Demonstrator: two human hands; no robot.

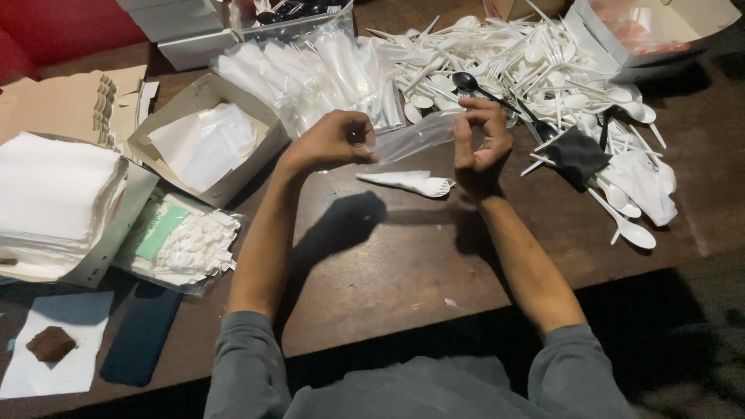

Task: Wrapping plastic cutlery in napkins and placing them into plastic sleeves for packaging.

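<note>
Head view: left hand (334, 140) and right hand (481, 140) pinch opposite ends of a clear plastic sleeve (415, 137), its long axis running between them (right end slightly higher). Beyond the left grip, a cardboard box (268, 136) holds white bags (203, 143).

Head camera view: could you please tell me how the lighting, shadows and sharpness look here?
In the head view, light falls from the far side, so the left hand and right hand cast dark shadows toward the viewer on the brown table; the white cutlery pile glares brightly, the near edge is dim, and the clear bag looks slightly soft.
</note>
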